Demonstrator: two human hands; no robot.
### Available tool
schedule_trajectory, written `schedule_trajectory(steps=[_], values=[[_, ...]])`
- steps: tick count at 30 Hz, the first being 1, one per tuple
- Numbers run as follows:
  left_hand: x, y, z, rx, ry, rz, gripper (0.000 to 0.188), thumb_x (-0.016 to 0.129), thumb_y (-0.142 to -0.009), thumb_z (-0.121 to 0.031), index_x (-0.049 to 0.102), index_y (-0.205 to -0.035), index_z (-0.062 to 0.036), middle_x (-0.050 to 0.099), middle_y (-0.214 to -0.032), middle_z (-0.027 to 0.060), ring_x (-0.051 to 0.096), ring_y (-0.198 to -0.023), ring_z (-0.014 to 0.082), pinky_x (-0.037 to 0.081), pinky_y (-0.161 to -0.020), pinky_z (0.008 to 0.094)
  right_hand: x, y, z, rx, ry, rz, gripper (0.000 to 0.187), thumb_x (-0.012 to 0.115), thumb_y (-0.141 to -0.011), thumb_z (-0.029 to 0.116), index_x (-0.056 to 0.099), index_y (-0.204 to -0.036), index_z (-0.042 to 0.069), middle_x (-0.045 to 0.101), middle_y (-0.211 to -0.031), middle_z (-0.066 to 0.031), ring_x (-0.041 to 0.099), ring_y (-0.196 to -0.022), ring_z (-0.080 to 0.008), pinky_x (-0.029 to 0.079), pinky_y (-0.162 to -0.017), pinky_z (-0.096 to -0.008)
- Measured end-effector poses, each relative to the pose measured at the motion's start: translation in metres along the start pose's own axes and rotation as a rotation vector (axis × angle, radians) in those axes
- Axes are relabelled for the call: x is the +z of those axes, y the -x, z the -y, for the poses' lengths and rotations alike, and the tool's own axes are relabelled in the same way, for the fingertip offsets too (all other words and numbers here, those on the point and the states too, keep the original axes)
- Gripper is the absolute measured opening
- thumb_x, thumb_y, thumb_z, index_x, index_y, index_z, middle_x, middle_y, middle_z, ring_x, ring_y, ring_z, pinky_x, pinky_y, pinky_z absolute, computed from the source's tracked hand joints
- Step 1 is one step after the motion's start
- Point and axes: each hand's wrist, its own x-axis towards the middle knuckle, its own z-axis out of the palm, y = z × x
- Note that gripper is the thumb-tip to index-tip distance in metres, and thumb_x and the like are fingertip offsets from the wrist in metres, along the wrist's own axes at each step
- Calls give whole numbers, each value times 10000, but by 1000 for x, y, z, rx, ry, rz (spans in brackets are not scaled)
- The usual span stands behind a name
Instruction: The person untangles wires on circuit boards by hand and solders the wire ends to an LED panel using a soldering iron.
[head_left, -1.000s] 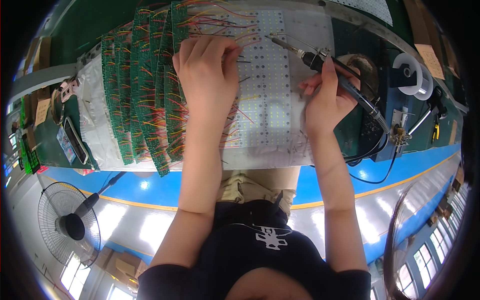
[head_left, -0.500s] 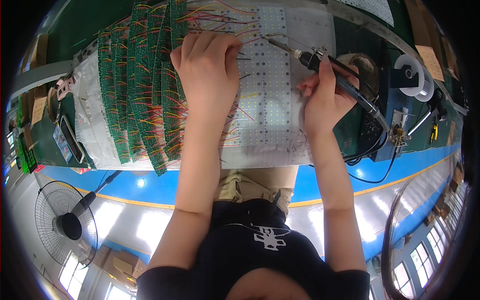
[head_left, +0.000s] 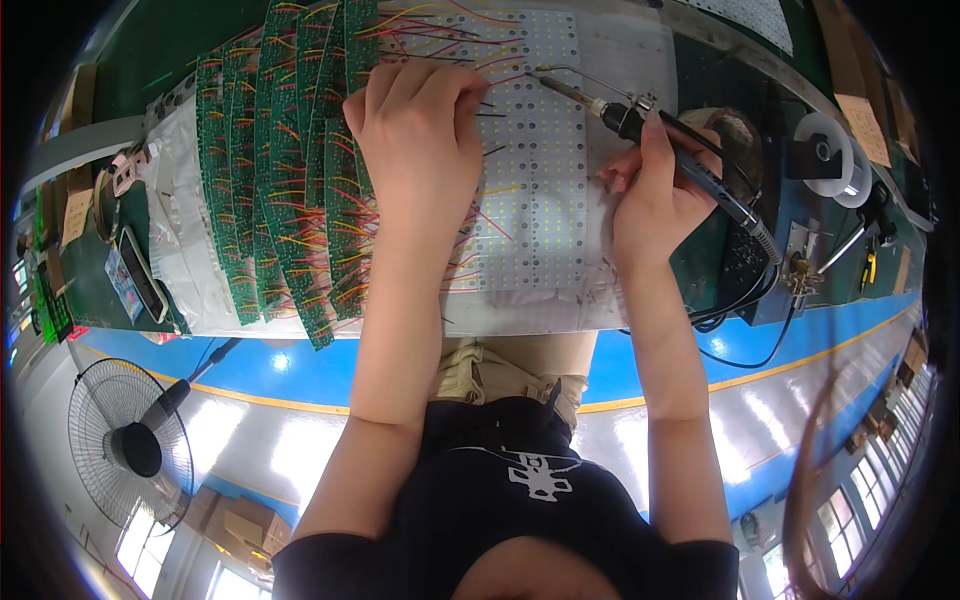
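My right hand [head_left: 655, 200] grips a soldering iron [head_left: 695, 172] with a dark handle and a thin solder-feed tube alongside it. The iron's tip points left and meets the white LED boards [head_left: 555, 215] near their upper part. There, a red wire [head_left: 508, 81] runs from the tip to my left hand [head_left: 418, 130]. The left thumb and index finger are pinched together on this wire, and the other fingers curl over the boards' left side. More red, yellow and black wires spread over the white boards. Overlapping strips of green circuit board [head_left: 292, 185] lie left of my left hand.
A solder reel [head_left: 822, 158] stands at the right, beyond a round, dirty holder [head_left: 735, 135]. Cables [head_left: 765, 345] hang over the table's front edge. A phone [head_left: 143, 275] lies at the left. Yellow-handled pliers [head_left: 869, 268] rest far right. A fan [head_left: 135, 448] stands on the floor.
Both hands, the wire and the iron keep almost the same pose. The view has shifted very slightly, and the curved brown edge at lower right looks different and blurrier.
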Motion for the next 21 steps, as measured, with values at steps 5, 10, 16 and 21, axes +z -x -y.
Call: schedule_trajectory(steps=[5,10,16,21], values=[[1,0,0,-11,-4,-9,84,671,-736,-72,681,-767,-150,634,-778,-38,559,-826,194,365,-762,357,-2,0,-3,-15,-48,10,151,674,-837,58,550,-847,-28,549,-688,-60,519,-456,-87,434,-411,-216],[1,1,1,1,-13,-15,90,674,-729,-68,682,-767,-149,635,-777,-39,560,-821,193,366,-755,354,2,1,1,-60,58,28,142,618,-863,63,499,-858,-16,505,-529,-72,458,-408,-110,447,-430,-267],[1,0,-1,-10,-17,-4,88,672,-732,-71,683,-768,-150,635,-773,-39,561,-822,193,369,-755,357,1,2,1,-55,44,7,143,620,-861,68,506,-855,-17,506,-533,-70,452,-410,-108,454,-438,-269],[1,1,1,-9,-12,-11,88,671,-736,-71,684,-769,-151,636,-775,-39,562,-827,193,369,-763,356,1,2,0,-53,44,20,149,621,-864,77,506,-864,-19,505,-533,-71,451,-410,-111,457,-438,-274]])
